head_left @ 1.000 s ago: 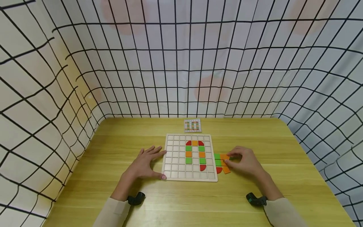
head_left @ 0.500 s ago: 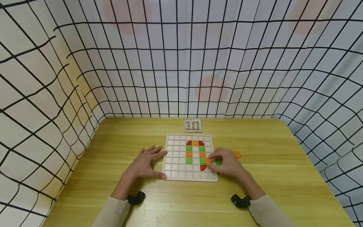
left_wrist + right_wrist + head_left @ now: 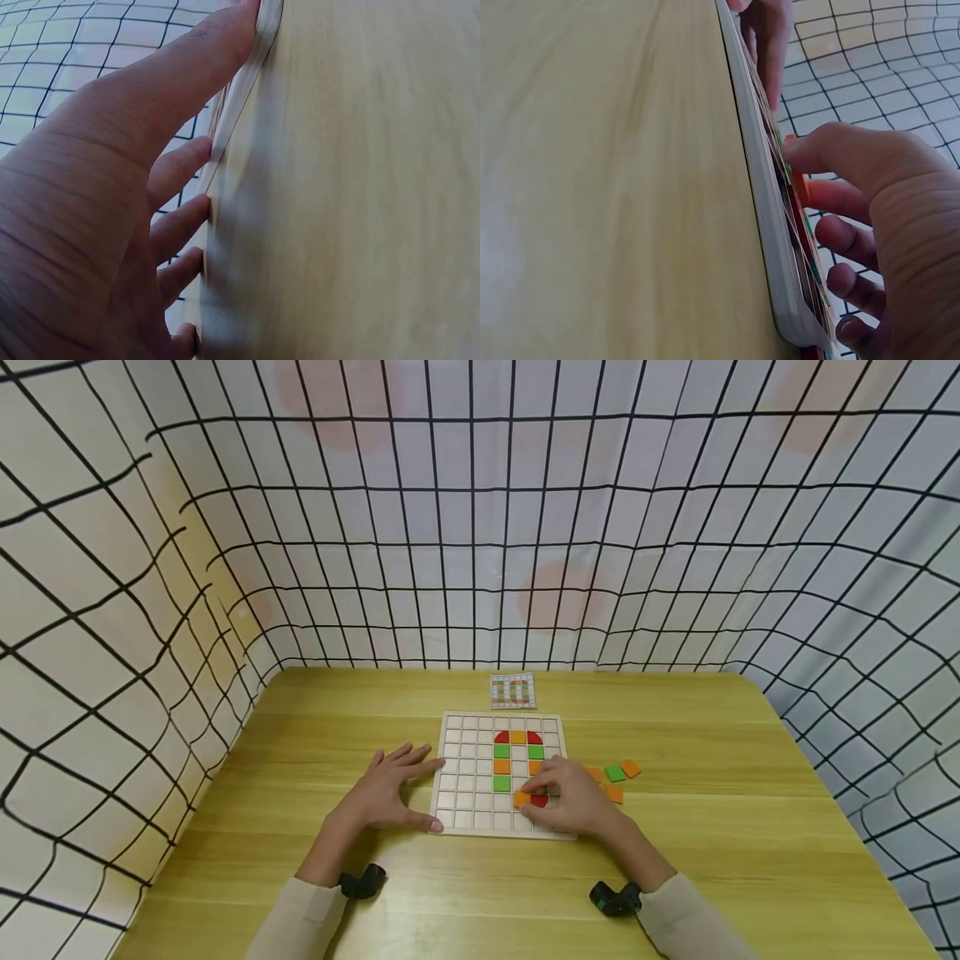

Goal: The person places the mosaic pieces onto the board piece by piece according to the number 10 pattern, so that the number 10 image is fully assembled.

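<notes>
A pale square grid board (image 3: pixel 467 768) lies on the table, with green, orange and rounded red tiles set in an arch on its right half. My right hand (image 3: pixel 572 797) pinches an orange square tile (image 3: pixel 522 798) between thumb and fingertips, low on the board, just left of a red tile (image 3: pixel 539 801). In the right wrist view the orange tile (image 3: pixel 801 187) stands tilted at the fingertips. Spread at the board's left edge, my left hand (image 3: pixel 386 791) touches the rim with thumb and index finger. The right hand hides part of the arch's right column.
Right of the board lie loose tiles, among them a green one (image 3: pixel 615 773) and an orange one (image 3: pixel 631 768). Behind the board is a small printed pattern card (image 3: pixel 513 691). White walls with a black grid (image 3: pixel 480 568) enclose the wooden table (image 3: pixel 337 710).
My right hand has gone from the loose tiles leftward over the board, bringing an orange tile with it. The loose tiles now lie more scattered. The left hand stays put.
</notes>
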A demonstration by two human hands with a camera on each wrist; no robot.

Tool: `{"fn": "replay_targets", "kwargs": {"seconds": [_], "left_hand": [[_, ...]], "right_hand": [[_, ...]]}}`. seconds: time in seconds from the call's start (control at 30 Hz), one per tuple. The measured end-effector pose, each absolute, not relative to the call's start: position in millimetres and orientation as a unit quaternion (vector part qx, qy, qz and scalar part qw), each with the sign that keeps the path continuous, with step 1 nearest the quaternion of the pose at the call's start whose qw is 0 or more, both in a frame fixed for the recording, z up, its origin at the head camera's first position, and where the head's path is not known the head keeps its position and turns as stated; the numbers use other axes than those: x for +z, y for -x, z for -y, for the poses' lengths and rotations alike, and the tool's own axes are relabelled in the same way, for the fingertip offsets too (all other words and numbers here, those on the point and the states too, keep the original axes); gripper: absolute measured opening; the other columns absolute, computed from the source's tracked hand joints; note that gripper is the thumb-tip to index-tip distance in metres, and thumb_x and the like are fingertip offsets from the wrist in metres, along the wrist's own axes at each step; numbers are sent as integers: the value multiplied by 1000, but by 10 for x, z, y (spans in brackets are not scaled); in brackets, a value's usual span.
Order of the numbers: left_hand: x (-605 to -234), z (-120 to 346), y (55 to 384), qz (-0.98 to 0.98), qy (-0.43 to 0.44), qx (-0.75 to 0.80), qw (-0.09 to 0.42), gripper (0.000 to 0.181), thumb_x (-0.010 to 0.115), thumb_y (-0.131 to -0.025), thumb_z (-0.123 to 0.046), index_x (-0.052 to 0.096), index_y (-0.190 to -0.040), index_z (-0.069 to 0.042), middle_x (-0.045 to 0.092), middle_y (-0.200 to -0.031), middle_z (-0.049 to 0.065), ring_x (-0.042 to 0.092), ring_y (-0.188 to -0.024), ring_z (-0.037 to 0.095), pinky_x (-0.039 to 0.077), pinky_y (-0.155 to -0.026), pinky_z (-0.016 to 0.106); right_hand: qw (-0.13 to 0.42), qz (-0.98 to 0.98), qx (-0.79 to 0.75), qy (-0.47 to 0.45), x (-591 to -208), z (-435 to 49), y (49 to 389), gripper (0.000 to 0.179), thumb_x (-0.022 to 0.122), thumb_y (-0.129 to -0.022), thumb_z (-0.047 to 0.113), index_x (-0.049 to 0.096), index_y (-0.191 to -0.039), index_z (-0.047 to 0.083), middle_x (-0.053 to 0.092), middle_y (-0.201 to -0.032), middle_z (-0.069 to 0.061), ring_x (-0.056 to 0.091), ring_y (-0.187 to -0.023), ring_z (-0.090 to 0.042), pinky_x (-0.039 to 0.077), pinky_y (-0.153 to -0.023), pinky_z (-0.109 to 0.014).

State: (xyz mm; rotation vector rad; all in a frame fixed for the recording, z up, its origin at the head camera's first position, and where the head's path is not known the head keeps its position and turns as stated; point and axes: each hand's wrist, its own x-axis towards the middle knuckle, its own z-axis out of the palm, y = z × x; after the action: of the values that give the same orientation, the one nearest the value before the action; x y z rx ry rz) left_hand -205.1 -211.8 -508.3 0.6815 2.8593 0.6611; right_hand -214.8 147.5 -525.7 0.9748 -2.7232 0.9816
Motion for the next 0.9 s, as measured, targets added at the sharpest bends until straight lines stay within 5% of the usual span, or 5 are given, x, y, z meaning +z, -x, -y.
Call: {"fn": "replay_targets", "kwargs": {"seconds": [0.9], "left_hand": [[-5097,2120,2065,-946,-224,223,77,106,79,-65,-80,45,-156,-37,31,-170,1,17,-160,34,4,-125,69]], "right_hand": [[-12,876,373,-306,-5219,-1563,2147,27,85,-85,38,82,-106,22,67,-91,12,57,-82,-9,46,-72,-24]]}}
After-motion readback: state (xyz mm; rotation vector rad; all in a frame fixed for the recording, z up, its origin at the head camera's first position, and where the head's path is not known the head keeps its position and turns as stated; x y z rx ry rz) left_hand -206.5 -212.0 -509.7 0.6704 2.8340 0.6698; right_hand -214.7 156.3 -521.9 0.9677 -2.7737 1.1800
